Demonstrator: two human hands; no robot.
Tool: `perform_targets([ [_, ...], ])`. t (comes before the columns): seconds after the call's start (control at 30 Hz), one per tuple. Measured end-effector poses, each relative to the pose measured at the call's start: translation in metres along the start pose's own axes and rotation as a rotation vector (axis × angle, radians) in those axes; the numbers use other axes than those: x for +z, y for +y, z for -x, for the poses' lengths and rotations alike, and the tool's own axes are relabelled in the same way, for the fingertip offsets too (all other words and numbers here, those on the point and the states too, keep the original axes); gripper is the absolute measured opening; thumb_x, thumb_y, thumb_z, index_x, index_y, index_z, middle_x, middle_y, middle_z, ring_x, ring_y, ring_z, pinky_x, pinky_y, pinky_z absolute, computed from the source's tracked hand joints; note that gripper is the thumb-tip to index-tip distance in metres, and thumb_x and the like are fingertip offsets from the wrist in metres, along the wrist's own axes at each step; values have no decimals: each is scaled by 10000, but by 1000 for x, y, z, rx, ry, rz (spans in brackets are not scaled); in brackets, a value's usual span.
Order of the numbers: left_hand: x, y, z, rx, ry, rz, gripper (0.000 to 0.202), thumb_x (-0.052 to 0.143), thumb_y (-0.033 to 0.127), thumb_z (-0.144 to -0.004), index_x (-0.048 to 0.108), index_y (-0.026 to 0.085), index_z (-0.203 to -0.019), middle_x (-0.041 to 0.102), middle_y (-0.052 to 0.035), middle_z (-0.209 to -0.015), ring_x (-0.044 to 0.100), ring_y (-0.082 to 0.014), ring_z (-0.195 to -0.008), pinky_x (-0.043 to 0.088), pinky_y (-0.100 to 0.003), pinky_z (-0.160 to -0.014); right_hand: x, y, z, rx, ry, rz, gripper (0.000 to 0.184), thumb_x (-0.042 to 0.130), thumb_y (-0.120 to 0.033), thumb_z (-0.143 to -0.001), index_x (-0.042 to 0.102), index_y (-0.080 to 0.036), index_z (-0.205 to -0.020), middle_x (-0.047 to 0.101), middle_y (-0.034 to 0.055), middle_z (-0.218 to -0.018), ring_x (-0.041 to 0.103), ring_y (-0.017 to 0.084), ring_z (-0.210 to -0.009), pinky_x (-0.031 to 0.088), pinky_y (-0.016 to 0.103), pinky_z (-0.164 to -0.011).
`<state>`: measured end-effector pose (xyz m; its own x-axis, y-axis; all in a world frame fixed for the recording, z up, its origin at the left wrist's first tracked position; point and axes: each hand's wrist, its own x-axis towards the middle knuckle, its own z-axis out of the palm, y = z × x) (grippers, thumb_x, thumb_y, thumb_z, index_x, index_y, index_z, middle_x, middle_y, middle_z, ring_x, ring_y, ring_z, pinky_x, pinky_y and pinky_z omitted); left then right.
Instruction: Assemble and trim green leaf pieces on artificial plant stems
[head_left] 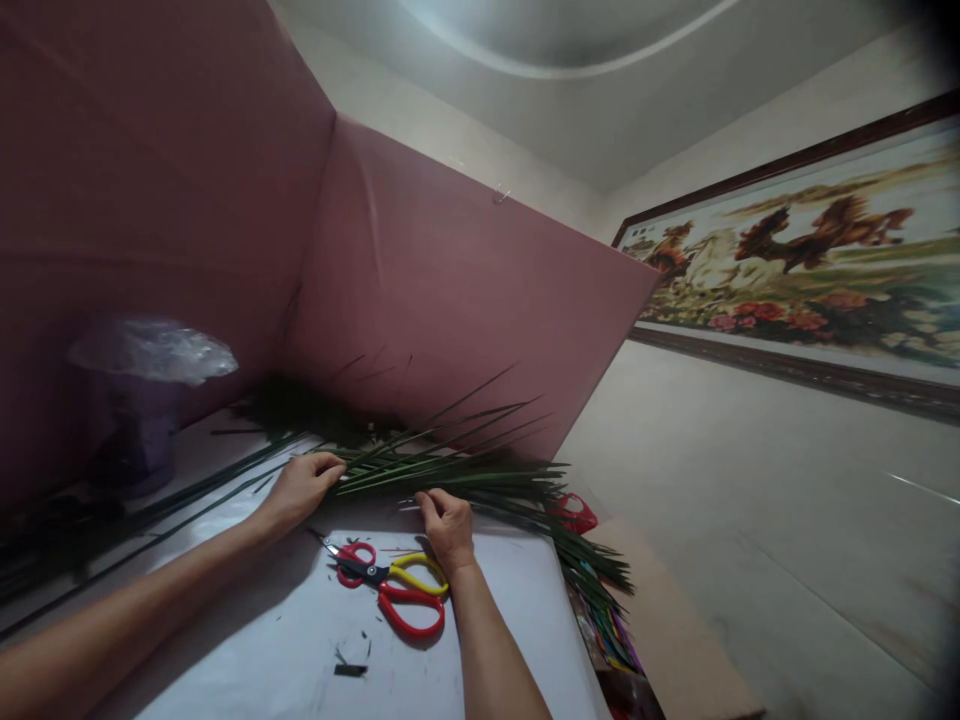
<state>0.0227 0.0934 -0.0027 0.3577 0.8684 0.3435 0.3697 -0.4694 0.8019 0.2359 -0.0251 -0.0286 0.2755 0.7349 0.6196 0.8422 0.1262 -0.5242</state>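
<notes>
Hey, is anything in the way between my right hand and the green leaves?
Nothing visible stands between your right hand and the leaves just beyond it. A small pale thing shows at your fingers, too unclear to name. The yellow-handled scissors lie nearer you, outside that path.

This is probably a home: a framed horse picture (810, 255) hangs on the wall (750, 470). Scissors (376, 574) and long leaves (499, 472) on the white table (277, 655) suggest a craft corner.

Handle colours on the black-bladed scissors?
One loop yellow, the other red on the black-bladed scissors; best seen in the head view.
</notes>
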Motion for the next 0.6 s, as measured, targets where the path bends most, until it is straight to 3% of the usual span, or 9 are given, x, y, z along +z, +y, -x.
perform_targets([
  [0.13,1,5,5,-4,-10,29,312,557,397,-644,685,181,-829,708,-29,-833,629,-217,-788,450,-268,-707,1,1,0,26,5,6,379,485,-439,-839,630,-185,-598,566,3,-525,432,111,-502,282,217,-514],
  [0.33,7,3,8,53,-39,6,296,567,361,-639,665,186,-857,686,-28,-856,611,-212,-807,449,-285,-742,5,6,0,92,-7,-45,328,512,-456,-816,671,-202,-684,627,27,-573,529,138,-537,339,226,-541],
  [0.5,8,8,17,385,-43,-182,126,505,188,-690,601,181,-771,603,-31,-795,552,-186,-792,413,-271,-714,8,9,-1,187,5,-127,345,572,-479,-756,632,-194,-570,603,28,-514,521,145,-509,341,241,-510],
  [0.6,9,12,23,525,-26,-303,173,458,87,-705,590,170,-780,581,-53,-814,518,-192,-809,398,-288,-725,8,10,0,254,-7,-208,322,665,-464,-653,593,-187,-506,570,0,-478,485,125,-475,308,231,-461],
])
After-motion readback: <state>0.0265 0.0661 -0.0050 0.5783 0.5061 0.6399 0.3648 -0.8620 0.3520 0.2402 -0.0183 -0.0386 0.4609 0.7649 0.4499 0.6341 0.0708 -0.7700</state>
